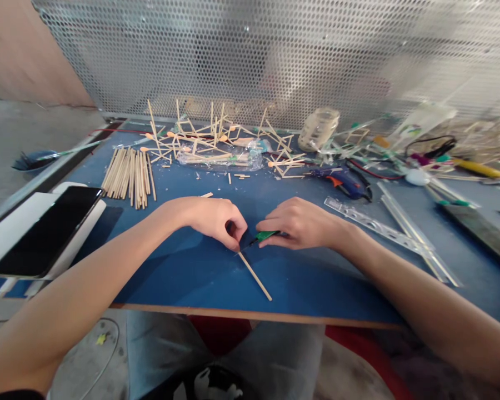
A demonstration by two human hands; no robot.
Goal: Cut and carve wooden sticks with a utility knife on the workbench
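Observation:
My left hand (223, 222) pinches a thin wooden stick (255, 276) between thumb and forefinger near its far end. The stick slants over the blue tabletop (183, 278), its near end pointing toward the table's front edge. In my right hand (298, 223) is a craft knife (267, 235) with a green handle and a dark tip. Its thin blade reaches left to the stick, close by my left fingertips; whether it touches the wood I cannot tell. Another short stick piece (207, 195) shows behind my left hand.
A pile of wooden sticks (129, 175) lies back left, behind a phone (48, 230) on white boxes. Glued stick frames (212, 136) line the back. On the right are a blue glue gun (345, 182), a clear ruler (370, 223), glue sticks (416, 233) and a jar (319, 130).

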